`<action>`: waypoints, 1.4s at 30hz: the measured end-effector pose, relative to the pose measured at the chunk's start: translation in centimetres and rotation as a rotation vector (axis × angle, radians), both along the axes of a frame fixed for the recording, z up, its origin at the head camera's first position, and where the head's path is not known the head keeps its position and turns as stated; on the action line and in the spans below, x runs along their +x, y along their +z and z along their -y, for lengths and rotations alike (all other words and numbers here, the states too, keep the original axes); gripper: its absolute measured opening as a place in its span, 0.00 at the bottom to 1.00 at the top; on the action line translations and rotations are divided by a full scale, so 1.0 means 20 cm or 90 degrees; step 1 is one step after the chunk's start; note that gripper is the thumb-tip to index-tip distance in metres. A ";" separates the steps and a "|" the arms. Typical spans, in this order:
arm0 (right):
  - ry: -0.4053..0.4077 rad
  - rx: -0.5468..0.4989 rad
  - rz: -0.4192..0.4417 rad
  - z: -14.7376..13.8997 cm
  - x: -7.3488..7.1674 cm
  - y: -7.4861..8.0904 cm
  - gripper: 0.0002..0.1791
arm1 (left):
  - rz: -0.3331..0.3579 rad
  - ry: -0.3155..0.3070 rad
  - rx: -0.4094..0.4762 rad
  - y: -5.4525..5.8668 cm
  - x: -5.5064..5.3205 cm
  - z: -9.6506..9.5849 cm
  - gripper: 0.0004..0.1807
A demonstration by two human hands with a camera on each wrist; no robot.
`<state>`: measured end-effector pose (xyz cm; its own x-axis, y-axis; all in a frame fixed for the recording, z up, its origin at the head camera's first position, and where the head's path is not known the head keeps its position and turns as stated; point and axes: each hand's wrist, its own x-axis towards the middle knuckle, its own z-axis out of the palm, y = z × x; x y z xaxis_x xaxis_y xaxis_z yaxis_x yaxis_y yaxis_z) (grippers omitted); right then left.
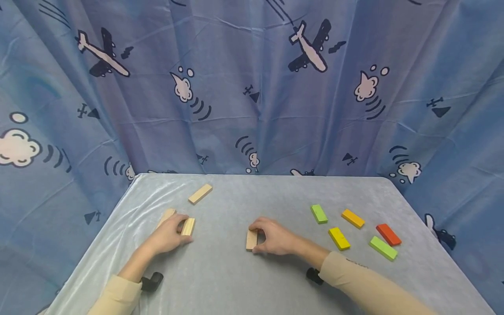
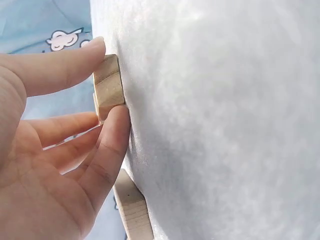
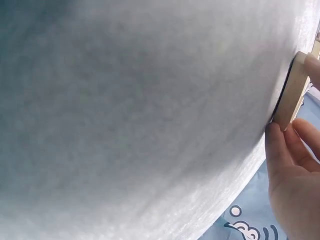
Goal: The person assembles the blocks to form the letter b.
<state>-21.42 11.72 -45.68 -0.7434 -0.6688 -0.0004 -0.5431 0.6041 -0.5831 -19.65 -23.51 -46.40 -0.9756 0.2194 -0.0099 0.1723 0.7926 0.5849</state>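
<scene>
My left hand [image 1: 168, 235] pinches a plain wooden block [image 1: 188, 227] between thumb and fingers at the left of the table. In the left wrist view the end of this block [image 2: 109, 82] shows between thumb and fingertips, close against the cloth. Partly hidden behind that hand lies another plain wooden block [image 1: 167, 215]. Near the middle of the table, my right hand [image 1: 275, 237] grips a third plain block [image 1: 251, 240] by its two ends. The right wrist view shows the long side of that block [image 3: 291, 97] right at the table surface.
A further plain block [image 1: 200, 194] lies at the back left. On the right are several coloured blocks: light green [image 1: 319, 214], orange [image 1: 353, 218], yellow [image 1: 339, 239], red [image 1: 388, 234] and another green one [image 1: 383, 248]. A blue patterned curtain [image 1: 228, 87] hangs behind the grey-white table [image 1: 220, 280].
</scene>
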 end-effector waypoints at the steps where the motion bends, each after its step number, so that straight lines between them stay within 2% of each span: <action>1: -0.001 0.001 0.005 0.00 0.00 0.00 0.32 | 0.003 -0.001 0.000 0.00 0.00 0.00 0.41; 12: -0.035 0.003 0.005 -0.03 0.00 -0.02 0.32 | 0.022 0.008 0.004 0.02 -0.02 -0.01 0.39; 20: -0.036 -0.009 0.037 -0.05 0.00 -0.01 0.30 | 0.032 0.003 0.005 0.02 -0.04 -0.04 0.38; 29: -0.040 -0.002 0.045 -0.05 -0.02 -0.01 0.29 | 0.001 -0.053 0.023 0.02 -0.03 -0.15 0.37; 35: -0.037 0.000 0.036 -0.05 -0.02 -0.02 0.28 | -0.027 -0.060 0.030 0.05 0.00 -0.23 0.35; 42: -0.036 -0.007 0.034 -0.05 -0.02 -0.03 0.27 | -0.057 -0.123 0.023 0.08 0.04 -0.33 0.34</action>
